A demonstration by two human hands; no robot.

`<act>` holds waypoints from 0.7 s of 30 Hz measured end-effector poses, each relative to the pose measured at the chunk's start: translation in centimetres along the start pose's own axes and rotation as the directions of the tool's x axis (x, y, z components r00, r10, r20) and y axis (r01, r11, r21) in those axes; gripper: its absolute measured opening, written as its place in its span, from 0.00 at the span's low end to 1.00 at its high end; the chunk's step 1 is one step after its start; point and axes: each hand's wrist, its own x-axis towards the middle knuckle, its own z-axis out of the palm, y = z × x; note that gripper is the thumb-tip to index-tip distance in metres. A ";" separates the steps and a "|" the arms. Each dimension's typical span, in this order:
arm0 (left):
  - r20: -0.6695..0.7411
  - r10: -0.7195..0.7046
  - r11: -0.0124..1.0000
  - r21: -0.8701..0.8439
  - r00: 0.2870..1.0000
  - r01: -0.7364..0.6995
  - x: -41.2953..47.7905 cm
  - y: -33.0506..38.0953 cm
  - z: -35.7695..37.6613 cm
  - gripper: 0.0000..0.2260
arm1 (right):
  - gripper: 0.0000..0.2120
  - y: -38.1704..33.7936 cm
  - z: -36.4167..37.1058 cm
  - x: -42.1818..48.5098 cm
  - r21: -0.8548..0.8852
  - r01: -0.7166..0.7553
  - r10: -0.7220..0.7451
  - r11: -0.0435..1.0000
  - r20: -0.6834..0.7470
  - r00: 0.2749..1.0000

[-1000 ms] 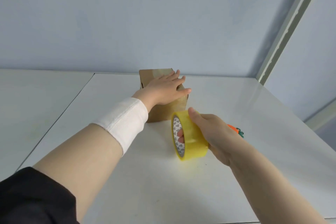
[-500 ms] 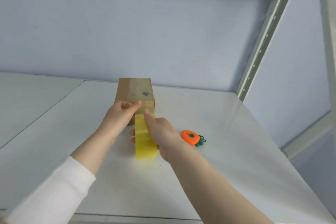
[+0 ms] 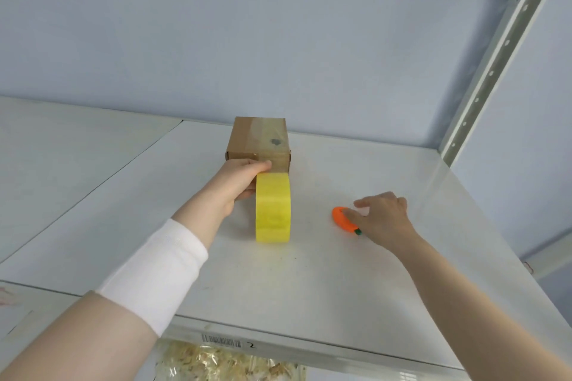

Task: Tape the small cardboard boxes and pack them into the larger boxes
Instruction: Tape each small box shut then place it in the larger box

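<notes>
A small brown cardboard box (image 3: 258, 139) stands at the back of the white shelf (image 3: 309, 272), with clear tape along its top. Just in front of it a yellow tape roll (image 3: 273, 207) stands on edge. My left hand (image 3: 240, 181) grips the roll from its left side, thumb up at the box's near top edge; its fingers are hidden behind the roll. My right hand (image 3: 382, 216) is off to the right, fingers loosely spread, touching an orange carrot-shaped cutter (image 3: 343, 219) that lies on the shelf.
A grey perforated shelf upright (image 3: 492, 62) rises at the right, with a blue wall behind. A bag of straw-like filling (image 3: 229, 362) shows below the shelf's front edge, under a barcode label (image 3: 221, 342).
My right hand let go of the tape roll and moved right onto the orange cutter. My left hand stayed at the box's near edge and now holds the roll.
</notes>
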 end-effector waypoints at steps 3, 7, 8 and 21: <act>0.022 0.000 0.999 -0.032 1.000 0.001 0.2 -0.1 -0.2 0.06 | 0.17 0.5 0.8 0.3 0.030 0.030 -0.031 0.999 0.038 0.999; 0.048 -0.005 0.997 -0.071 0.999 0.008 0.2 -0.2 -0.4 0.06 | 0.08 0.2 0.7 0.4 0.387 0.012 -0.015 0.922 0.003 1.000; 0.051 -0.003 0.997 -0.079 0.999 0.007 0.1 -0.2 -0.4 0.06 | 0.07 -0.2 0.6 0.2 0.514 0.028 -0.031 0.857 -0.003 1.000; 0.083 0.034 0.981 -0.195 0.996 -0.017 0.6 -1.0 -0.8 0.06 | 0.08 -9.5 -1.5 2.0 0.430 0.518 -0.454 0.739 -0.251 0.855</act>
